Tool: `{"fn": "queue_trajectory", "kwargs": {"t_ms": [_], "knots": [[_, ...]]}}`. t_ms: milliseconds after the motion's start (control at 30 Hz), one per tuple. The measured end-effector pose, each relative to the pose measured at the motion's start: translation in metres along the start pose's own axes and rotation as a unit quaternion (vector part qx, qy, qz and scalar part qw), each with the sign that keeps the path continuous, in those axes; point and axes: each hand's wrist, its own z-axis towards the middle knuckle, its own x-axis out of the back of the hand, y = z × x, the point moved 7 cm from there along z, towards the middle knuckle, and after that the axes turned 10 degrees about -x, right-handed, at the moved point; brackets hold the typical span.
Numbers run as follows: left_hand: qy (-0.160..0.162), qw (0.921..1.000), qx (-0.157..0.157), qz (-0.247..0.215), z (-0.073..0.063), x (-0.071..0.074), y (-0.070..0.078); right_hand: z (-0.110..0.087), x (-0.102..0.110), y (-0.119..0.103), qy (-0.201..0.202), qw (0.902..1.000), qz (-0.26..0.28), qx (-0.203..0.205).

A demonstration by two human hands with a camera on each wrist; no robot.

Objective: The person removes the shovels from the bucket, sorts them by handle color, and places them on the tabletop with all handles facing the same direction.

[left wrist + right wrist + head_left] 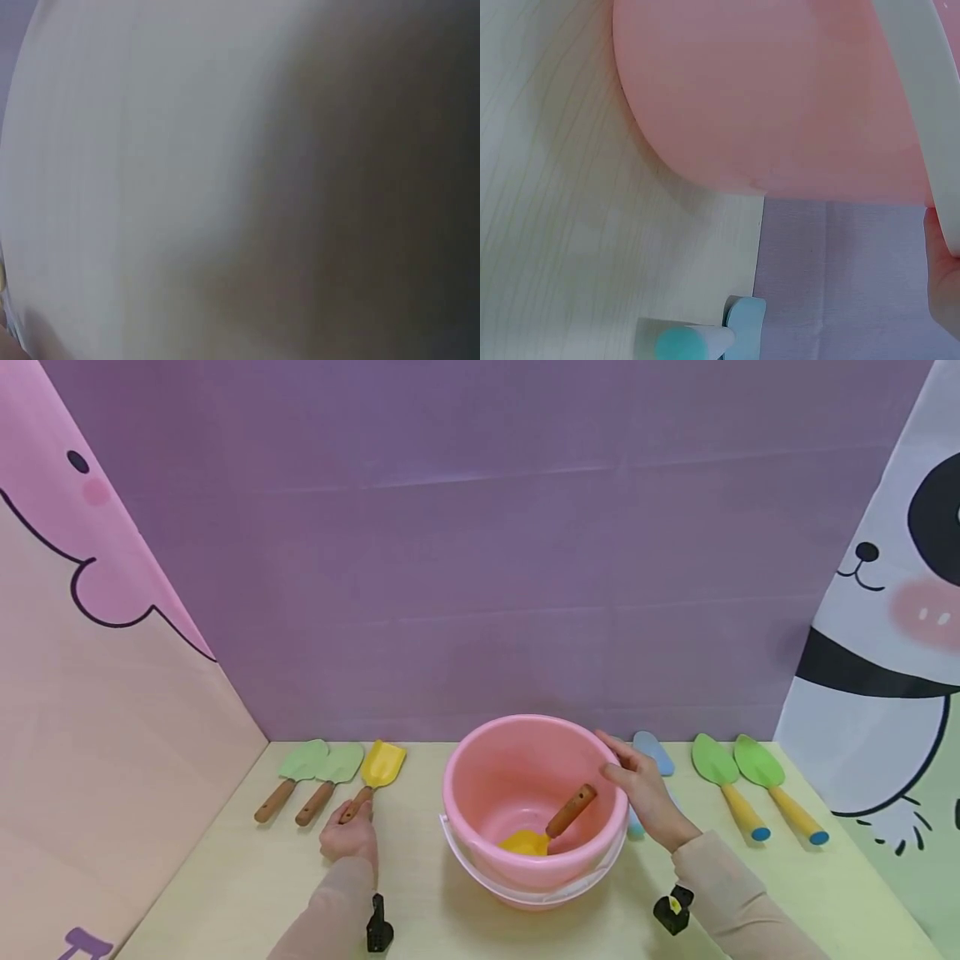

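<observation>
My left hand (351, 838) grips the wooden handle of a yellow toy shovel (384, 764), whose blade points toward the back wall. Just left of it lie two pale green shovels (303, 760) with wooden handles. A pink bucket (480, 760) stands in the middle of the table, its white handle (487, 881) hanging down in front. My right hand (647, 787) holds the bucket's rim at the right side. Inside the bucket, a second yellow shovel (525, 842) leans with its wooden handle (572, 810) up. The left wrist view is mostly blurred, and the held shovel is hidden there.
Behind the right hand lies a blue shovel (654, 752), partly covered. Farther right are two bright green trowels (715, 760) with yellow handles. A purple backdrop (480, 568) rises at the table's rear, with printed panels on both sides.
</observation>
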Motion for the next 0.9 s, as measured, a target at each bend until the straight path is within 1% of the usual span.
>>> {"fn": "queue_trajectory", "kwargs": {"t_ms": [100,167,400,600,733,833,900], "knots": [[-0.009,0.9999,0.008,0.007,0.0,0.001,0.0,-0.001,0.0,0.0,0.001,1.0,-0.003,0.0],[-0.008,0.9999,0.01,0.009,0.0,0.002,0.0,-0.001,0.0,0.0,0.002,1.0,-0.005,0.001],[-0.009,0.9991,0.008,0.042,0.003,0.005,0.003,0.002,0.0,0.001,0.005,0.9999,-0.01,0.002],[-0.013,0.9992,0.013,0.036,0.001,0.007,0.007,0.002,0.0,0.0,0.0,1.0,-0.004,0.005],[-0.016,0.9982,0.009,0.056,0.001,0.007,0.009,0.001,0.001,0.001,0.005,1.0,-0.004,0.001],[-0.015,0.9971,0.005,0.075,0.001,0.008,0.01,0.001,0.0,0.001,0.0,1.0,-0.005,0.001],[-0.024,0.9966,0.008,0.078,0.002,0.006,0.01,0.0,0.0,0.0,-0.002,1.0,-0.006,-0.001]]}}
